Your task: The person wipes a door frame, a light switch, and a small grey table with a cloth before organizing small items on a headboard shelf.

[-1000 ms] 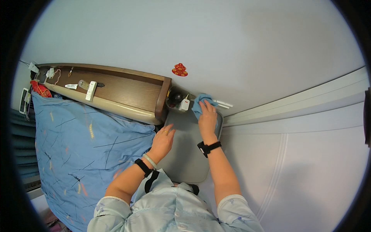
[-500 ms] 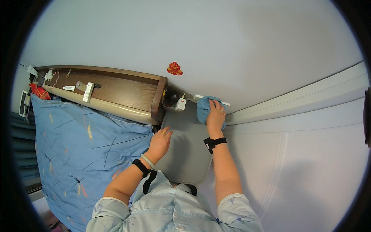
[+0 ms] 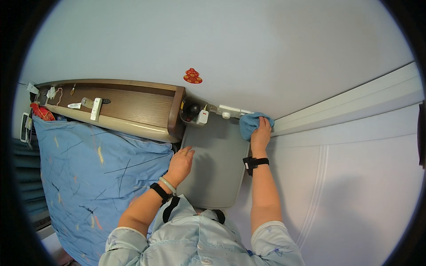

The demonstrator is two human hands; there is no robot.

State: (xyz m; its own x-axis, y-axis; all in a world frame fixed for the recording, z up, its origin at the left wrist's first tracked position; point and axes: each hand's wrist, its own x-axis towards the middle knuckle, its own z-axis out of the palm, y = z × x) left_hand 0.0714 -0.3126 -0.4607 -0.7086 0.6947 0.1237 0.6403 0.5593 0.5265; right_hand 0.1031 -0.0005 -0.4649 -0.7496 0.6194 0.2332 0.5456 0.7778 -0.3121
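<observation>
My right hand presses a blue cloth at the far right corner of a grey tabletop, against the wall outlets. The fingers are bent over the cloth, and part of it bunches to their left. Just left of the cloth, a white outlet strip with a small plug runs along the wall. My left hand is over the tabletop's left edge beside the bed, holding nothing, with its fingers loosely stretched forward. Whether it touches the surface I cannot tell.
A bed with a blue patterned cover lies left, below a brown wooden headboard shelf bearing a white remote. A dark container with a white charger stands at the tabletop's far left corner. White panels border the right side.
My right hand has slid the blue cloth to the right along the wall, uncovering more of the outlet strip. My left hand stays nearly in place, and the view has shifted slightly.
</observation>
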